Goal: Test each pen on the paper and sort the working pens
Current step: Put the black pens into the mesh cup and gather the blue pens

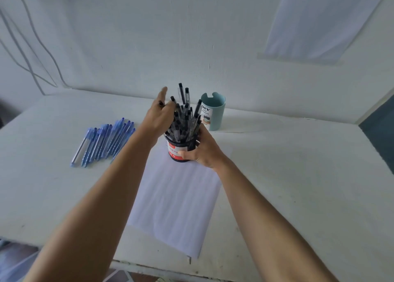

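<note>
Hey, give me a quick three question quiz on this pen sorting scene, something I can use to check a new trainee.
1. True or false: the right hand holds the black pen cup.
2. Where do the blue pens lie? A) in the black pen cup; B) on the table, left of the paper; C) on the paper.
3. Short answer: which hand reaches among the black-capped pens standing in the cup?

Key: 1 true; 2 B; 3 the left hand.
</note>
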Tool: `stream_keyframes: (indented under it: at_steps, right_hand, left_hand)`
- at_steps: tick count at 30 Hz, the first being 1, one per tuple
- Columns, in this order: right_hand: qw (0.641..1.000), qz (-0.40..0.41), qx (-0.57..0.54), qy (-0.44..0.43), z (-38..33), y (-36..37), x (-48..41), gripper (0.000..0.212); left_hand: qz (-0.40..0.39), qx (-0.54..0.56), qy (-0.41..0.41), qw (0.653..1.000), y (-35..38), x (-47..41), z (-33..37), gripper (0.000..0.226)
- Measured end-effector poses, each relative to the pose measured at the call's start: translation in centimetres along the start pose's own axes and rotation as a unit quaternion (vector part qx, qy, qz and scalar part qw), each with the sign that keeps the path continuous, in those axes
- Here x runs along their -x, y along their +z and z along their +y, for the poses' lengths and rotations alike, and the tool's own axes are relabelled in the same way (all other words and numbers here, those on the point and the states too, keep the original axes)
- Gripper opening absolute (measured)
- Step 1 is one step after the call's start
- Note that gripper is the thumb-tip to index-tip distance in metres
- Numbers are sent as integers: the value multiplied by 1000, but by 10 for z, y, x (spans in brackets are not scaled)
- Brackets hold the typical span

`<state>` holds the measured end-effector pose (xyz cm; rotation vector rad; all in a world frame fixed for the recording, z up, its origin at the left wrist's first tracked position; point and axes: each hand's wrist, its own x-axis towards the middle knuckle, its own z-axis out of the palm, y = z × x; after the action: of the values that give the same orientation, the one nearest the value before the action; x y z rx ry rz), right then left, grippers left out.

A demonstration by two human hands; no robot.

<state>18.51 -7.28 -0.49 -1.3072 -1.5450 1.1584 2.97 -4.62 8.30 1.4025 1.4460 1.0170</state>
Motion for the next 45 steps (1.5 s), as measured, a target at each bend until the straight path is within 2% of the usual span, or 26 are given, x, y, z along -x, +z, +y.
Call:
stream_keyframes:
  at_steps: [2, 4, 7, 9, 11, 14, 18, 20, 22, 26, 28, 29, 30, 32, 34, 36, 40, 45]
  right_hand:
    - [1000, -5, -6, 2, -1, -1, 1, 92]
    - [1000, -13, -9, 3, -1, -2, 0, 91]
    - [1000, -21, -8, 8, 0, -2, -2, 94]
    - [1000, -25, -3, 13, 1, -2, -4, 94]
    - [999, -31, -3, 15, 3, -1, -7, 94]
    - [999, -43, -5, 18, 3, -2, -9, 97]
    - [998, -53, 0, 21, 4, -5, -11, 93]
    - [998, -51, 4, 21, 6, -5, -12, 90]
    - [999, -49, 8, 23, 6, -4, -12, 92]
    - [999, -43, 7, 19, 5, -2, -11, 97]
    - [999, -42, 9, 17, 6, -1, -11, 98]
    - [999, -41, 11, 16, 7, 0, -12, 98]
    - [999, -41, 14, 14, 8, 1, -12, 98]
    - [999, -37, 20, 13, 9, 2, -13, 96]
    - [999, -34, 23, 15, 9, 2, -12, 96]
    - [999, -32, 26, 18, 8, 2, -13, 98]
    - [999, -37, 28, 22, 8, 1, -13, 97]
    - [999, -34, 31, 26, 7, 1, -13, 98]
  left_hand:
    - [-61, 2, -41, 997, -3, -6, 3, 78]
    - [-82, 16, -28, 996, -9, -5, 2, 89]
    - [-4, 99, 79, 992, -16, 4, 1, 64]
    - [18, 132, 145, 980, -17, 4, 4, 47]
    - [1, 100, 175, 980, -14, 1, 8, 44]
    - [-7, -24, 197, 980, -7, -4, 12, 41]
    - [19, -164, 125, 978, -3, -10, 18, 35]
    - [6, -284, 76, 956, -6, -13, 24, 36]
    - [-46, -364, 44, 929, -11, -19, 27, 35]
    - [-132, -343, 6, 930, -21, -20, 30, 40]
    - [-173, -265, -27, 948, -20, -11, 31, 68]
    - [-180, -220, -32, 958, -18, -6, 31, 74]
    - [-170, -174, -11, 970, -17, 0, 30, 72]
    - [-79, -125, 92, 985, -13, 6, 23, 53]
    - [17, -113, 171, 979, -9, 3, 21, 34]
    - [51, -127, 192, 972, -5, 3, 27, 25]
    - [50, -230, 186, 954, -4, 4, 39, 20]
    - [-40, -316, 131, 939, -8, 3, 45, 32]
